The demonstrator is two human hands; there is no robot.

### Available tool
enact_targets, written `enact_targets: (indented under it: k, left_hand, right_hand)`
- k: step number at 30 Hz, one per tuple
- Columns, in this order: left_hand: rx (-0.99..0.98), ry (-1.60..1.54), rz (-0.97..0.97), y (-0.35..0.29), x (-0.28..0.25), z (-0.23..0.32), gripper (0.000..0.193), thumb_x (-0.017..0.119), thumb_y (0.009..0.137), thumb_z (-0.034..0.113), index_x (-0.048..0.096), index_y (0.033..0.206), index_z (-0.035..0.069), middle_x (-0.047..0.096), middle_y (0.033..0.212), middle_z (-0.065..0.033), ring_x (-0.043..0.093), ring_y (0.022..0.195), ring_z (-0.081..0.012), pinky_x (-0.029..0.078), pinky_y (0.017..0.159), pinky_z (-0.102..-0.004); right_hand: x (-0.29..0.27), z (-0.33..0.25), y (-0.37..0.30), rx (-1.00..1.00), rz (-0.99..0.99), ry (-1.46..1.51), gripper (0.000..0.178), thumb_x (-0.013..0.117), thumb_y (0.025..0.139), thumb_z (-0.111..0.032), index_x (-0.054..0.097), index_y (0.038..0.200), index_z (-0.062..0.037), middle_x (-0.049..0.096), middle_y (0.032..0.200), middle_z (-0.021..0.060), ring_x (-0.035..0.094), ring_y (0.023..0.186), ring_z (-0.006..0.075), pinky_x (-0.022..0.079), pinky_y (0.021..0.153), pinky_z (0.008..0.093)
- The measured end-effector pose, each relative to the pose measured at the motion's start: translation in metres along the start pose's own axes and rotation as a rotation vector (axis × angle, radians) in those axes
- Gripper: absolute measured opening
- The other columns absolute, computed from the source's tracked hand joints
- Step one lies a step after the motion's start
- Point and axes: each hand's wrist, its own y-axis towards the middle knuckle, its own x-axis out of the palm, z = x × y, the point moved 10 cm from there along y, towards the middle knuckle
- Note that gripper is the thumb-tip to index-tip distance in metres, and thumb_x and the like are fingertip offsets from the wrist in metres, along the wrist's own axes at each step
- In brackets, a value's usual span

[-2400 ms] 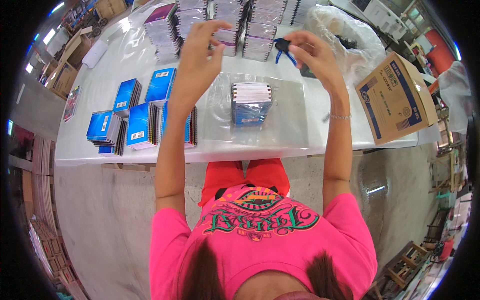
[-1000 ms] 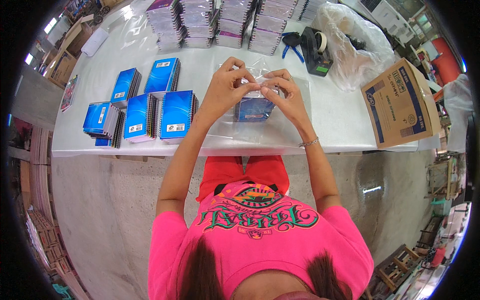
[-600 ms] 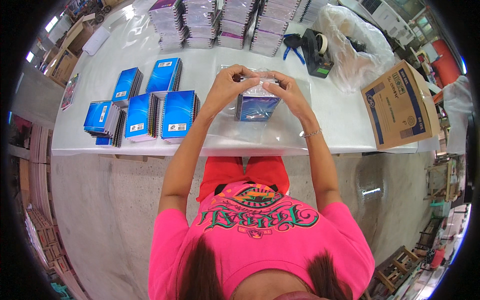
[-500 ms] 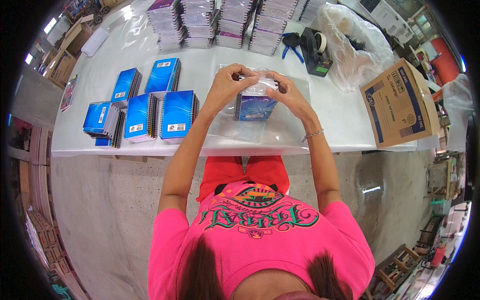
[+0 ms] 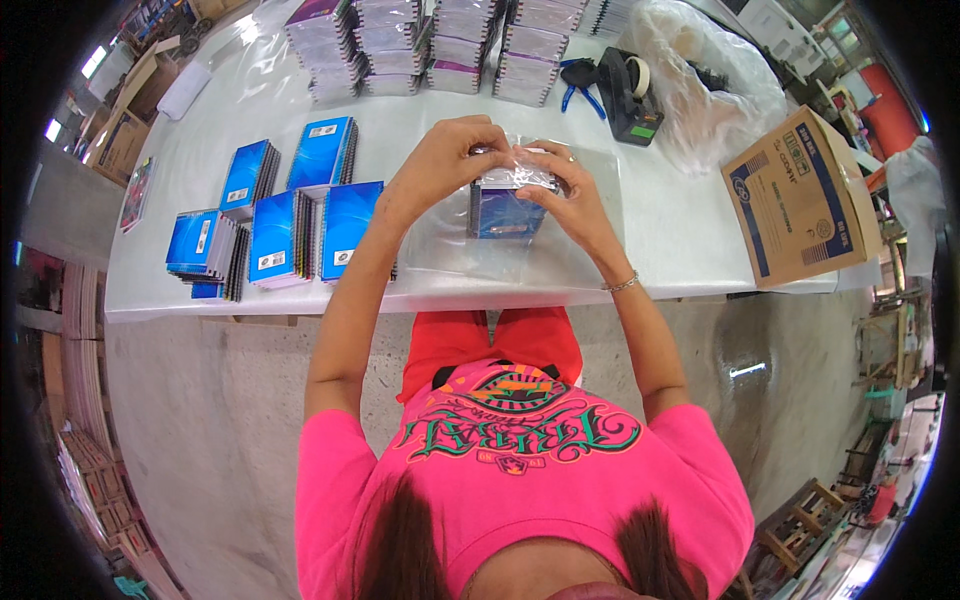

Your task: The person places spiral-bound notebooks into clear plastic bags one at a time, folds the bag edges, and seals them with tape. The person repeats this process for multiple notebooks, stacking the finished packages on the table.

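In front of me stands a stack of dark blue notebooks [image 5: 503, 215] wrapped in a clear plastic bag [image 5: 515, 172]. My left hand [image 5: 452, 165] pinches the gathered plastic at the bag's far end. From the other side my right hand [image 5: 565, 190] grips the same plastic, its thumb pointing inward over the top edge of the stack. Beneath the stack, flat sheets of clear plastic [image 5: 592, 225] lie on the white table. Several stacks of bright blue spiral notebooks [image 5: 282, 235] with white labels stand to the left of my left forearm.
Tall rows of plastic-wrapped spiral notebooks [image 5: 393, 45] stand along the far side. Near them are blue-handled cutters [image 5: 582, 95], a black tape dispenser [image 5: 630, 105] and a crumpled clear bag [image 5: 700, 80]. A cardboard box [image 5: 800, 205] sits at the right edge of the white table [image 5: 690, 245].
My left hand has turned over and its fingers now curl tighter on the plastic. My right hand has slid slightly along the bag. The view has shifted a little.
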Motion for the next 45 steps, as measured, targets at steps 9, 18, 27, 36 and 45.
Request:
enact_targets:
  k: [9,18,27,36,45]
  left_hand:
    - [0.093,-0.009,0.071,-0.033,0.007,0.038,0.024,0.073,0.08,0.011,0.067,0.101,0.0,0.066,0.114,-0.0153,0.063,0.106,-0.0293,0.049,0.091,-0.0365]
    - [0.185,0.08,0.343,-0.052,0.013,0.027,0.02,0.074,0.078,0.003,0.069,0.097,0.0,0.066,0.105,-0.0131,0.062,0.109,-0.0282,0.048,0.094,-0.0369]
    - [0.194,0.079,0.363,-0.05,0.016,0.031,0.015,0.071,0.079,0.001,0.067,0.093,0.0,0.066,0.104,-0.0127,0.061,0.106,-0.0301,0.047,0.092,-0.0374]
    - [0.223,0.065,0.387,-0.052,0.016,0.031,0.015,0.071,0.079,0.001,0.067,0.093,0.0,0.065,0.104,-0.0126,0.06,0.104,-0.0303,0.048,0.09,-0.0374]
    - [0.265,0.113,0.385,-0.048,0.018,0.035,0.015,0.07,0.079,0.001,0.065,0.094,0.0,0.064,0.104,-0.0127,0.06,0.104,-0.0309,0.047,0.09,-0.0382]
  right_hand:
    - [-0.007,-0.011,-0.018,-0.113,0.261,-0.191,0.025,0.077,0.078,-0.019,0.075,0.101,-0.0096,0.057,0.126,0.0125,0.048,0.125,0.0285,0.038,0.103,0.0392]
    - [-0.139,0.051,0.02,-0.007,0.582,-0.241,0.029,0.068,0.089,-0.027,0.07,0.109,-0.0063,0.064,0.117,0.0131,0.05,0.117,0.0267,0.037,0.103,0.0416]
    - [-0.289,0.188,0.055,0.619,0.454,0.057,0.04,0.074,0.085,-0.041,0.068,0.1,-0.0046,0.059,0.082,0.0029,0.057,0.071,0.013,0.05,0.066,0.0256]
    - [-0.281,0.167,0.048,0.463,0.668,0.131,0.029,0.076,0.085,-0.027,0.062,0.089,-0.0009,0.062,0.082,0.0067,0.058,0.062,0.0144,0.051,0.055,0.0261]
    - [-0.288,0.175,-0.017,0.596,0.643,-0.523,0.021,0.061,0.094,-0.017,0.059,0.086,0.0016,0.062,0.077,0.007,0.061,0.061,0.0149,0.053,0.056,0.0259]
